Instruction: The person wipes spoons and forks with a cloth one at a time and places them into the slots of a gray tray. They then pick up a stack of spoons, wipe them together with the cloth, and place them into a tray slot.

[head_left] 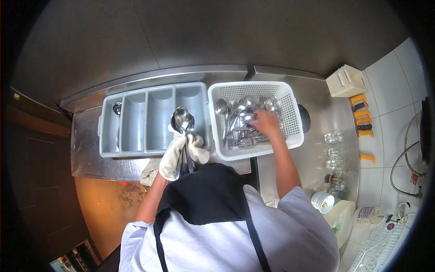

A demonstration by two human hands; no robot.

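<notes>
White fabric (198,153) covers the left hand (172,155), clamped on spoons (182,119) left of the basket (297,129); inside it, the right hand (266,122) touches cutlery (247,142), its finger spread hard to tell.

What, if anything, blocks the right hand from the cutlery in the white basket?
Nothing visible: the white basket is open on top, and the right hand is inside it, at the cutlery. Whether it grips a piece is unclear.
</notes>
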